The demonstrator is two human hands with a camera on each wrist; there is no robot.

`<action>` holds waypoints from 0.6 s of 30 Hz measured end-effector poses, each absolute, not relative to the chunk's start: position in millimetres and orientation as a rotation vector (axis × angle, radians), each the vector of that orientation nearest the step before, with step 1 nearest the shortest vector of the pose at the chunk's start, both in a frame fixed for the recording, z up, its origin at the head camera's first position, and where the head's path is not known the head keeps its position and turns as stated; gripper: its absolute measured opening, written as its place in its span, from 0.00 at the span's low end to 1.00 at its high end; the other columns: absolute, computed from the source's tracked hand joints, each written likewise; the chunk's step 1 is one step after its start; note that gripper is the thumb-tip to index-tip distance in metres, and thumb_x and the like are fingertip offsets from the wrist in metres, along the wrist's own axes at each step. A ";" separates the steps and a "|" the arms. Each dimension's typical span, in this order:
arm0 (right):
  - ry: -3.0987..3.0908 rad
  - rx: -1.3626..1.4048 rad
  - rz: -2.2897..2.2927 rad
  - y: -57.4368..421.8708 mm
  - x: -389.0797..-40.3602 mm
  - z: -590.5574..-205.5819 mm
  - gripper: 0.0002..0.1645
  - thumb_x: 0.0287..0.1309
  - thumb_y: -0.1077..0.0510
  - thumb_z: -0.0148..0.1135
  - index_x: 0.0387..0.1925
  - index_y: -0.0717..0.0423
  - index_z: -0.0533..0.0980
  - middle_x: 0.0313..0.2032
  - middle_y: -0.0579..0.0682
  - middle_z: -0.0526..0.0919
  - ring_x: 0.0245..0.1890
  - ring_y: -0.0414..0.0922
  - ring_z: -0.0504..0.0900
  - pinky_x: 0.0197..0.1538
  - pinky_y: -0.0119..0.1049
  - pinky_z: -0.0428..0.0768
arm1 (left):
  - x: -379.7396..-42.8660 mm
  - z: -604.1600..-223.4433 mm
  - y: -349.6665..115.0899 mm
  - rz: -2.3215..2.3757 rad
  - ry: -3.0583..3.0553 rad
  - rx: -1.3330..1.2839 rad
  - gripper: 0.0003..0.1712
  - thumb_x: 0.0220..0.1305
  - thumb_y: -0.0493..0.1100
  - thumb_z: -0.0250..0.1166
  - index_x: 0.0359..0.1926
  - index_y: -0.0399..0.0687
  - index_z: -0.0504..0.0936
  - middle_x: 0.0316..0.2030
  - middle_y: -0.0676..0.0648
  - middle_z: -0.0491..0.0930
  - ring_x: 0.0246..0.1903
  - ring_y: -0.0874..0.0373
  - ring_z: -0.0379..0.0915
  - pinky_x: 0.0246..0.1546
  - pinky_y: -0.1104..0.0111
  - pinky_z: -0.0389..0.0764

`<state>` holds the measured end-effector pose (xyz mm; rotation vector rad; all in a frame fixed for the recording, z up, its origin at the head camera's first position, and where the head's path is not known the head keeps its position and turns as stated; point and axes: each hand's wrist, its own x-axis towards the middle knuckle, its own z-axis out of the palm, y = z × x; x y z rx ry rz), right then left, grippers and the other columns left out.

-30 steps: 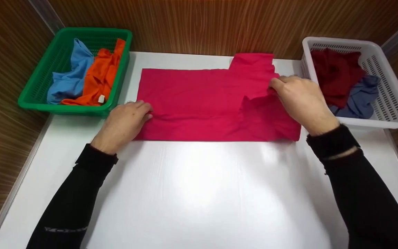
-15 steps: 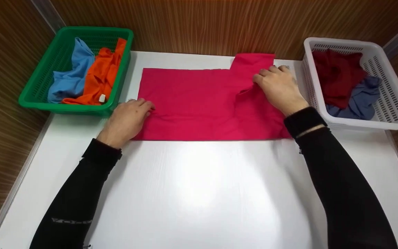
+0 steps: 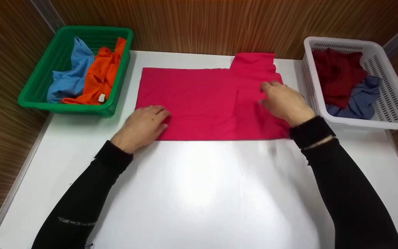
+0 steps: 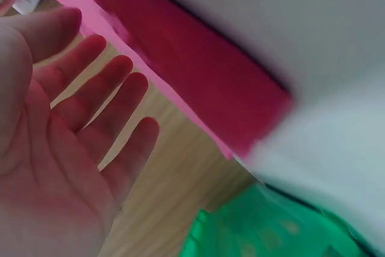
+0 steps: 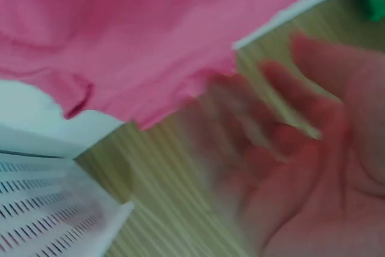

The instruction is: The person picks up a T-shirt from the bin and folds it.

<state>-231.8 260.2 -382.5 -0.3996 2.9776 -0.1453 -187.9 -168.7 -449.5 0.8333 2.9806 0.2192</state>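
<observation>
A crimson-pink shirt point(image 3: 195, 93) lies folded lengthwise on the white table, with a sleeve sticking out toward the back wall at its right end. A flap of it is turned in over the right part. Over the shirt's left end is my left hand point(image 3: 143, 126); the left wrist view shows its fingers point(image 4: 123, 97) spread and holding nothing. My right hand point(image 3: 283, 102) is over the shirt's right end, its fingers apart. Blurred in the right wrist view, that hand point(image 5: 289, 148) grips nothing. Whether either hand touches the cloth cannot be told.
At the back left stands a green basket point(image 3: 26, 100) holding a blue cloth point(image 3: 68, 84) and an orange cloth point(image 3: 100, 77). A white basket point(image 3: 389, 125) at the back right holds a dark red garment point(image 3: 337, 76) and a grey-blue one point(image 3: 359, 100). Wood-grain panels point(image 3: 199, 27) enclose the table.
My right hand carried the shirt's right edge leftward, then let go and drew back slightly to the right. The left hand shifted right and toward me along the shirt.
</observation>
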 end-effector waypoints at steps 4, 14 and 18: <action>2.818 -0.345 -0.078 269.6 -209.4 -373.3 0.28 0.63 0.55 0.70 0.60 0.62 0.73 0.52 0.71 0.82 0.56 0.69 0.82 0.55 0.65 0.82 | -183.5 -451.7 -157.3 0.243 2.863 0.864 0.37 0.72 0.56 0.67 0.76 0.50 0.70 0.76 0.40 0.70 0.77 0.42 0.66 0.77 0.46 0.71; 2.743 -0.350 0.010 292.2 -173.1 -377.4 0.32 0.56 0.66 0.70 0.59 0.64 0.66 0.49 0.75 0.75 0.29 0.64 0.83 0.34 0.58 0.85 | -190.3 -455.6 -171.9 0.244 2.745 0.735 0.50 0.70 0.61 0.68 0.84 0.53 0.56 0.85 0.40 0.53 0.84 0.40 0.50 0.81 0.44 0.62; 2.775 -0.351 -0.002 294.7 -173.4 -383.9 0.23 0.66 0.73 0.52 0.61 0.64 0.64 0.50 0.77 0.72 0.26 0.64 0.82 0.30 0.57 0.85 | -190.6 -455.8 -173.1 0.250 2.726 0.718 0.52 0.69 0.61 0.69 0.84 0.54 0.55 0.85 0.41 0.51 0.84 0.41 0.49 0.81 0.43 0.62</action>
